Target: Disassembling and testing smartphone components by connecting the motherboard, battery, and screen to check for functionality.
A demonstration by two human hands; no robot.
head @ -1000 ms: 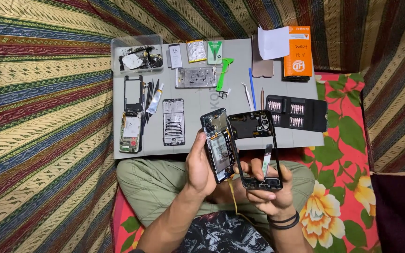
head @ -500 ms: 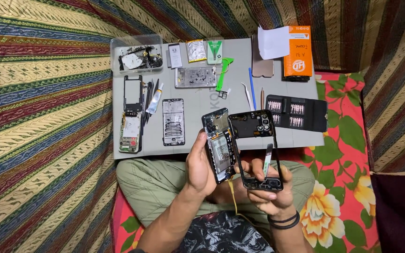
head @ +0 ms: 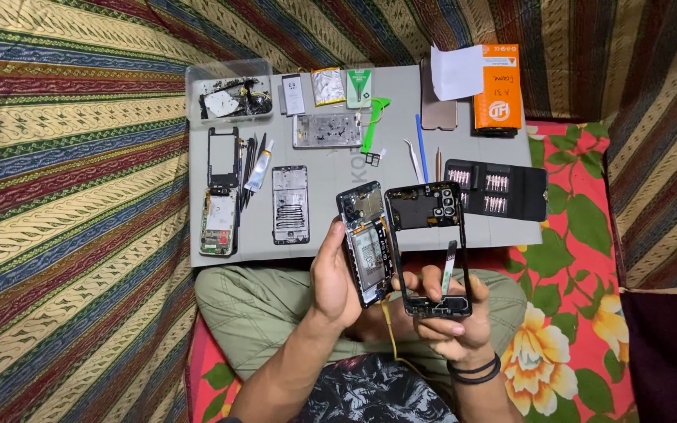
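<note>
Head view. Left hand grips an opened phone, tilted, held by its lower half. Right hand grips a black frame by its bottom edge; a thin tool stands within the frame's opening. Phone and frame touch along one long side, just at 6 o'clock of the grey table. On the table: bit case at 3 o'clock, orange box at 1 o'clock, parts tray at 11 o'clock, tweezers centre.
</note>
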